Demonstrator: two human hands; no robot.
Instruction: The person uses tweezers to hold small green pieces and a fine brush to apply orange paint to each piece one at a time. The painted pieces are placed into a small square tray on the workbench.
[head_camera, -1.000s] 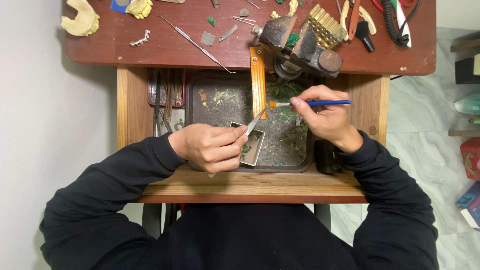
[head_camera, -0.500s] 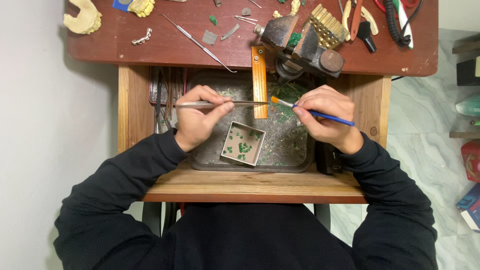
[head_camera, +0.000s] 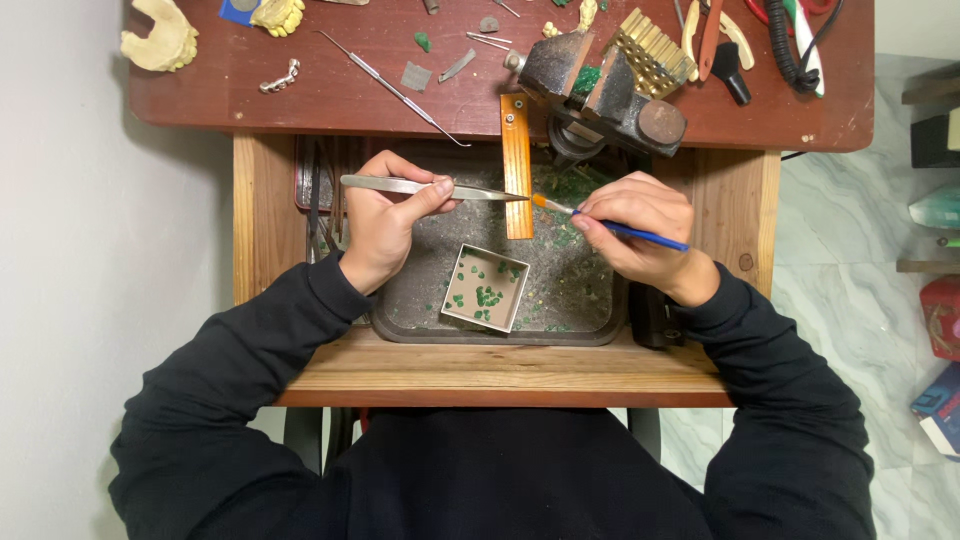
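My left hand (head_camera: 385, 215) grips steel tweezers (head_camera: 430, 188) held level, tips pointing right and ending at the orange wooden bench pin (head_camera: 516, 165). My right hand (head_camera: 640, 225) holds a thin blue-handled brush (head_camera: 610, 225) whose orange tip sits just right of the tweezer tips. Below both hands a small square white box (head_camera: 487, 288) with several green wax bits lies in the dark metal tray (head_camera: 590, 325).
A bench vise (head_camera: 600, 85) with green wax stands behind the pin. On the red-brown benchtop (head_camera: 300, 90) lie plaster dental casts (head_camera: 160, 40), a probe (head_camera: 395, 88), pliers (head_camera: 705, 35) and a coiled cable (head_camera: 795, 40). A wooden front ledge (head_camera: 500, 370) is near my chest.
My left hand rose from the white box with the tweezers and now holds them level at the bench pin. The brush tip swung down-left to meet the tweezer tips.
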